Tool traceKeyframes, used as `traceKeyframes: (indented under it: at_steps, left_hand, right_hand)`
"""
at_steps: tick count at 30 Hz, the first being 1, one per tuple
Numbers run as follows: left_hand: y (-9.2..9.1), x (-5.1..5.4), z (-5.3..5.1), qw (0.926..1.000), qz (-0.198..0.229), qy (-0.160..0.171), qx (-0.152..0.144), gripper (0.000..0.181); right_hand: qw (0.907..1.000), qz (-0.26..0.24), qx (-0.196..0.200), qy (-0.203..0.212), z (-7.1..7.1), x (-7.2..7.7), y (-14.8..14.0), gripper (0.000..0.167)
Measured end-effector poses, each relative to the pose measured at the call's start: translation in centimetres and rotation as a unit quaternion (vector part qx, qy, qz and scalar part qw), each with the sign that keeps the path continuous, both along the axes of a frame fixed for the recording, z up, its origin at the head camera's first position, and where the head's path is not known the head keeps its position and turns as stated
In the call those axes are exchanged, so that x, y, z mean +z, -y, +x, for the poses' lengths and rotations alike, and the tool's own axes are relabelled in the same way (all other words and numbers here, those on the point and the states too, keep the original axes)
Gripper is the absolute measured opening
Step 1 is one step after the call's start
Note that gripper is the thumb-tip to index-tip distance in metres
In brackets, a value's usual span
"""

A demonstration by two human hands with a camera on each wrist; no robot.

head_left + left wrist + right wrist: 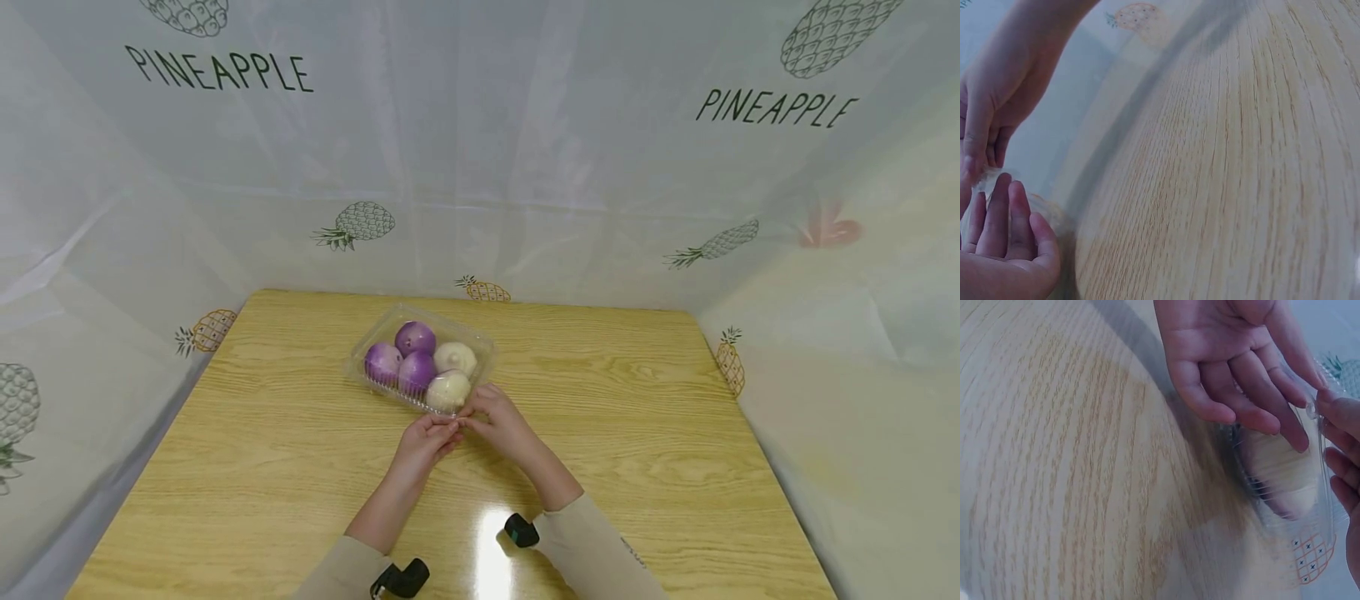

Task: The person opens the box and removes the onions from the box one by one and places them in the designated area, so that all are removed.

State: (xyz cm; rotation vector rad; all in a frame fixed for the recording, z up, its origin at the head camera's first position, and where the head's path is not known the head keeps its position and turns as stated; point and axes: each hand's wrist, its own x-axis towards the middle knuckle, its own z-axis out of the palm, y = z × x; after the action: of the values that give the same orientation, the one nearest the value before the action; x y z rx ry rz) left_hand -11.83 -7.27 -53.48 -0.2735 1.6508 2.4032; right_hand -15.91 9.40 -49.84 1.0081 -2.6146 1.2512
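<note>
All packed into a clear box (381, 329), toward the back of the desk (637, 417) and left of its middle: three purple onions (383, 363), then two white onions (448, 390). Covered over by a clear lid (450, 325); hard to tell if tight all around. At the near right corner, left hand (426, 442) with thumb and finger pinching the rim; beside it, right hand (501, 421) pinching there too, other fingers a bit spread. Underneath, shiny yellow wood with a bright light spot (492, 550) in front. Around the desk, pale cloth (562, 167): pineapples (365, 221) and words (219, 71), then a red flower (830, 227) far to the right.
</note>
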Motion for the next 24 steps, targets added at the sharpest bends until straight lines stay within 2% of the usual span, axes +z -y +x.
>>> traceKeyframes:
  at_steps: [7,11,16,24]
  left_hand:
    - [-0.01,-0.39,-0.07,0.9997,0.021,-0.009,0.001,0.006]
    - [0.03,-0.56,0.02,0.9992,0.036,-0.014,0.009,0.01]
    - [0.11,-0.67,0.18,0.9976,0.063,-0.021,0.019,0.005]
    - [-0.06,-0.38,0.24,0.9954,0.089,-0.001,0.035,0.012]
  right_hand:
    - [0.9996,0.023,0.006,0.016,-0.1,0.12,0.05,0.006]
    - [0.9995,0.024,0.012,0.014,-0.07,0.1,0.02,0.007]
    - [0.9992,0.019,0.014,0.031,-0.05,-0.06,-0.05,0.007]
    - [0.997,-0.008,0.009,0.076,-0.01,-0.07,-0.14,0.009]
